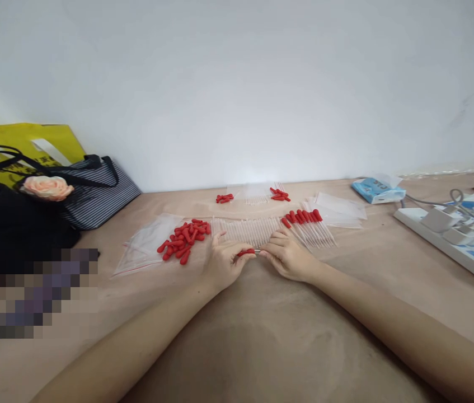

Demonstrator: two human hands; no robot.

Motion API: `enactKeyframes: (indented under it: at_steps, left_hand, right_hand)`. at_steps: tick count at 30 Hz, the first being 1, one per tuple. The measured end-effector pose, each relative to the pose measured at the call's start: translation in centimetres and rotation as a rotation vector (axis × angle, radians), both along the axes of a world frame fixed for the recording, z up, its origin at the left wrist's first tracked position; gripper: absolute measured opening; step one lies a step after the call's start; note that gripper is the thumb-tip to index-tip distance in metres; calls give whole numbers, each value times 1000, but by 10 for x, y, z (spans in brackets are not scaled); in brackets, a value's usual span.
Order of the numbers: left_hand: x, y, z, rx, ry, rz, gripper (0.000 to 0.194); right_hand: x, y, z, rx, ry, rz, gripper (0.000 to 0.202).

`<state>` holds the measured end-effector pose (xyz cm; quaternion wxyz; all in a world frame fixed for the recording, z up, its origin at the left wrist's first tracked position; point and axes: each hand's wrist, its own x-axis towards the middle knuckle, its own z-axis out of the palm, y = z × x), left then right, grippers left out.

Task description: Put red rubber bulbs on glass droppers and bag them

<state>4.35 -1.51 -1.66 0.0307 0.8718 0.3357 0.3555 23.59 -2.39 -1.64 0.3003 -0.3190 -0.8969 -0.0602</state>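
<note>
Near the middle of the table, my left hand (227,261) pinches a red rubber bulb (245,252). My right hand (290,256) grips a thin clear dropper tube (257,252), whose end meets the bulb's opening; how deep it sits I cannot tell. Just beyond my hands lies a row of bare clear tubes (247,228). Left of them is a loose pile of red bulbs (187,238). To the right, several droppers (306,217) with red bulbs on their tubes lie side by side.
Clear zip bags lie at left (146,243) and right (337,210). Farther back are smaller groups of red bulbs (224,198). A power strip (442,232) with plugs and a blue tissue pack (377,190) are at right. Bags (100,193) stand at left, before the wall.
</note>
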Motion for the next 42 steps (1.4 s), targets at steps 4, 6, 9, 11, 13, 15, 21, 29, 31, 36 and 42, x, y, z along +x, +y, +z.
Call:
enactKeyframes:
  at_steps: [4,6,9,11,13,15,21,29,31,36,42]
  left_hand:
    - [1,0,1,-21,58,-73,12]
    - [1,0,2,-31,68,-86,12]
    - [0,0,3,-33,56,-104,11]
    - [0,0,3,-36,62,-113,11]
    - [1,0,2,-38,72,-84,13]
    - [1,1,1,-29,67,-8,16]
    - [-3,6,2,53,108,164,37]
    - [-8,10,4,18,188,340,43]
    - [-8,10,4,18,178,332,40]
    - [-8,9,5,6,150,361,35]
    - [-9,10,4,-7,147,383,27]
  right_hand:
    - [2,-3,2,-51,1,60,22]
    - [1,-4,1,-65,26,85,20]
    - [0,-4,-2,-96,57,109,19]
    - [-1,-2,-2,-120,59,116,19]
    - [-1,-1,-1,-130,30,94,20]
    - [-1,1,2,-104,-37,23,22]
    - [10,9,9,15,-180,-254,25]
    - [60,38,7,-374,143,-945,25]
    - [64,40,7,-423,160,-967,24]
    - [59,38,7,-488,173,-939,22]
    - [58,39,4,-493,155,-940,24]
